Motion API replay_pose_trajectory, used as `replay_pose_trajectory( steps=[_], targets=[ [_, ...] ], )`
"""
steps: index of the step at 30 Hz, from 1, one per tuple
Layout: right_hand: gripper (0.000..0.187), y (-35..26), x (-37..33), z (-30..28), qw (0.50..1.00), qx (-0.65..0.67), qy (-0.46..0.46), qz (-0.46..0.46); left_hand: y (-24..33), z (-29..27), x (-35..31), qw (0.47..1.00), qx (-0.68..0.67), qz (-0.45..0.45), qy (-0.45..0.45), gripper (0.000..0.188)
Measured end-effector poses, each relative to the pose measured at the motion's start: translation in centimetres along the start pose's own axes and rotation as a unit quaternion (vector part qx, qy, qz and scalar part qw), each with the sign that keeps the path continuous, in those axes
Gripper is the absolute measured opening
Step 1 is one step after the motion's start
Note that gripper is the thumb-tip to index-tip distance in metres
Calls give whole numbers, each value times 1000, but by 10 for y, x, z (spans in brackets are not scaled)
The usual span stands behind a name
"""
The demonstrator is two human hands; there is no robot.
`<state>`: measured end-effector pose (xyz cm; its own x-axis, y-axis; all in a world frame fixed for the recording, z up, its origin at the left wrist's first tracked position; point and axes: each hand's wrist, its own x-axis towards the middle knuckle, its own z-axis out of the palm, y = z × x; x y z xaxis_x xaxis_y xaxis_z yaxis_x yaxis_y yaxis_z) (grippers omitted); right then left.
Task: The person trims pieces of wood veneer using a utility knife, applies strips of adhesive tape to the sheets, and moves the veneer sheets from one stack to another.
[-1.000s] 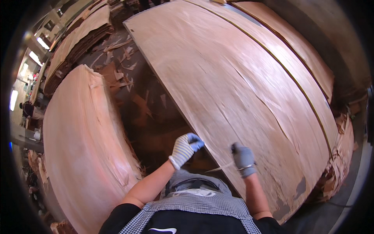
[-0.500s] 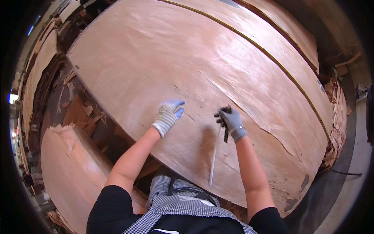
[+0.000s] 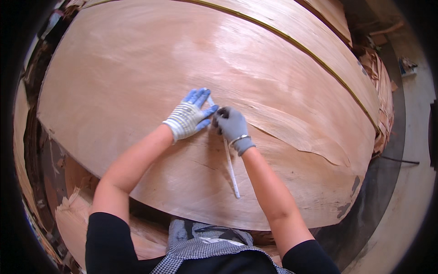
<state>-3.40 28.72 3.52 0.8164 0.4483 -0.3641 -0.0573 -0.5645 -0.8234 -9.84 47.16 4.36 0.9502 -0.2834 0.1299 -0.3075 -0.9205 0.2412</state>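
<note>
Left hand (image 3: 188,118) outspread on white strip (image 3: 232,171), right hand (image 3: 232,126) curled, grasp unclear, white apron patch (image 3: 220,240) unreadable

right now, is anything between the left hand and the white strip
Nothing visible stands between the left hand and the white strip near its upper end; the right hand covers a stretch lower down.
</note>
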Motion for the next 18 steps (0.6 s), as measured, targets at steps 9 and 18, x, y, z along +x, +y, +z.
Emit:
replay_pose_trajectory(
  steps=[9,18],
  targets=[
    [33,52,6,-126,974,-31,146,172,103,34,122,990,-116,75,9,48],
    [22,143,-98,-189,977,65,116,168,201,75,129,996,1,48,-77,42]
  ],
)
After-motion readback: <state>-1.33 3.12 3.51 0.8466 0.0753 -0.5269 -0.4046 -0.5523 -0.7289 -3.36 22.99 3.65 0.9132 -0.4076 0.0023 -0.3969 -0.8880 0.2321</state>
